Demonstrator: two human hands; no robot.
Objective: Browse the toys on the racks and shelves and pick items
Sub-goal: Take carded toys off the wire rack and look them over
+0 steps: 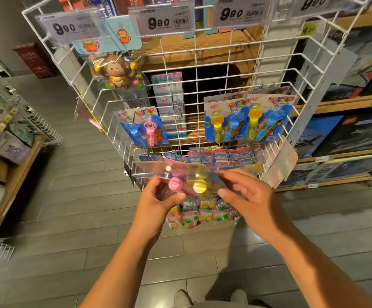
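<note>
We hold a blister pack (187,178) at 6 o'clock of the wire rack (194,70) | left hand (158,196) pinches its left end | right hand (245,194) grips its right edge | monkey toy (116,72) hangs at 10 o'clock

Both bare forearms reach forward and slightly inward from the bottom edge of the view. The left hand (161,197) has its fingers curled and thumb pressed forward in a pinching grip. The right hand (246,194) is near it, fingers bent, thumb pointing left.
</note>
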